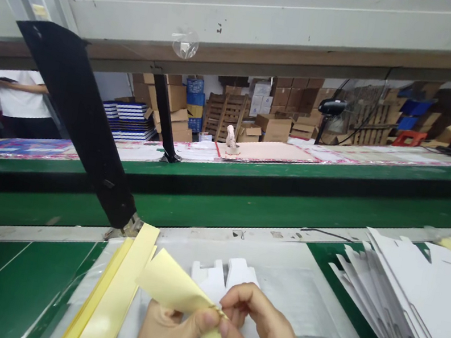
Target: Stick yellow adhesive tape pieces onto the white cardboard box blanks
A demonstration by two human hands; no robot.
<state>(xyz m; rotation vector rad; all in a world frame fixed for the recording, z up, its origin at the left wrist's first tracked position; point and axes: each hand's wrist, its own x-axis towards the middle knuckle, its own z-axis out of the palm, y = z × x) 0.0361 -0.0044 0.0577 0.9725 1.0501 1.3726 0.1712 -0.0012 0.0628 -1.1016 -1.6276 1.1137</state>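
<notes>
Both hands meet near the bottom centre around a yellow paper strip (172, 281). My left hand (170, 333) grips the strip from below, its thumb pressed on the paper. The fingertips of my right hand (262, 336) pinch the strip's edge, close to my left thumb, where a thin twisted, cord-like line shows. Two white moulded pieces (227, 273) lie just behind the hands on a plastic-covered surface. To the left of my left hand rests a stack of long yellow strips (112, 300).
A pile of white folded card sheets (423, 306) stands at the right. A black slanted post (81, 122) rises at the left. Behind runs a green conveyor (245, 207), under a grey overhead beam (275, 27). A person (25, 95) stands at the far left.
</notes>
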